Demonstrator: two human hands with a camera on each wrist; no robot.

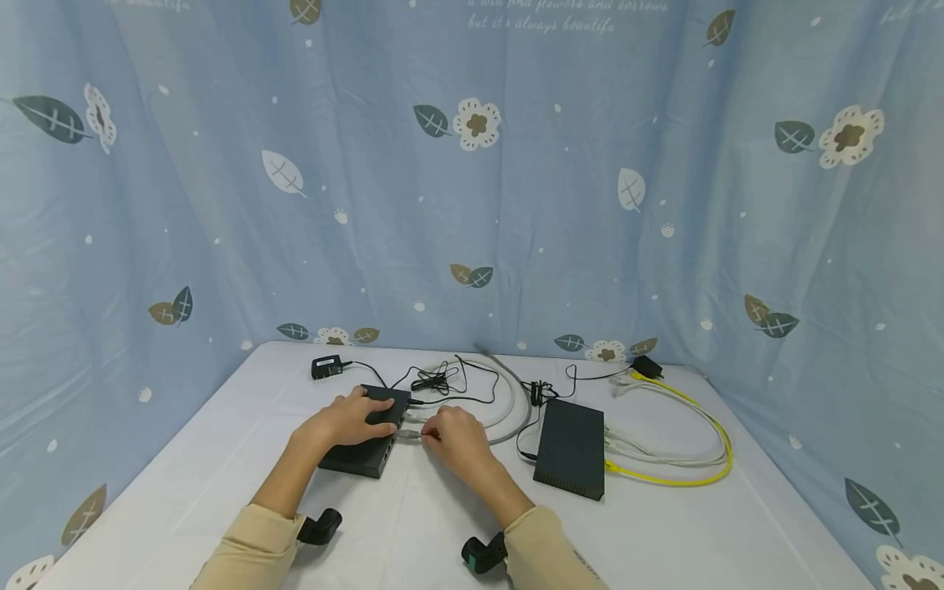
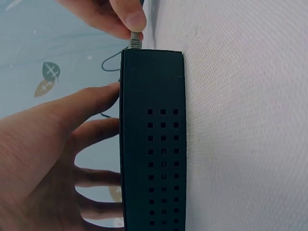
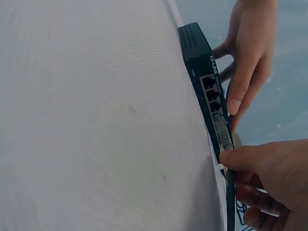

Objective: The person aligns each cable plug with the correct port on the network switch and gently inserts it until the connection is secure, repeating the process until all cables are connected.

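Note:
A black network switch lies flat on the table at centre left, its row of ports facing right. On its top rests my left hand, fingers spread and fingertips touching the surface. My right hand pinches the grey network cable just behind its plug, between thumb and fingers. That plug sits at one of the ports; how deep it goes I cannot tell. Beside it another pale cable and a thin black power lead run into the same side. Several ports next to the plug show no cable.
Right of centre lies a second black switch, with white cables and a yellow cable looping from its right side. Black power adapters and bundled black leads are toward the back. A patterned blue curtain hangs behind the table.

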